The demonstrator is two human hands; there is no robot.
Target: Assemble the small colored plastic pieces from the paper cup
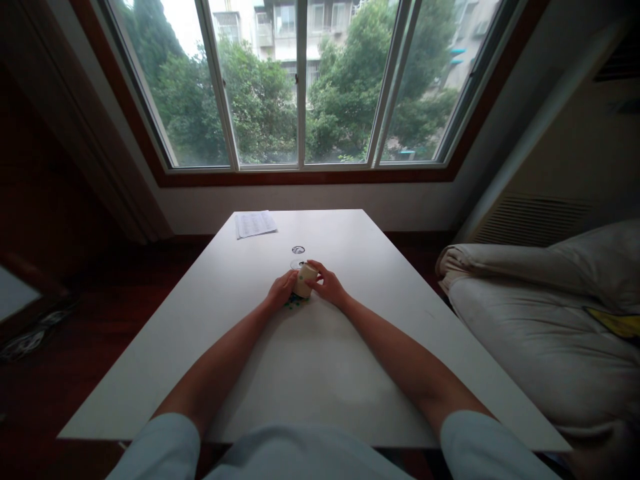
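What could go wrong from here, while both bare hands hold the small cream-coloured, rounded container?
Small green pieces appear loose on the white table, close to the cream-coloured container, so a brush of the left hand might scatter them.

The container looks tilted between that hand and the right hand; a loosened grip could let it drop.

A round, dark-patterned object lies beyond the hands, and a forward push could knock it away.

No legible words, numbers or brands before me; print on paper sheets (256,225) at far left of my white table (310,373) too small to read.
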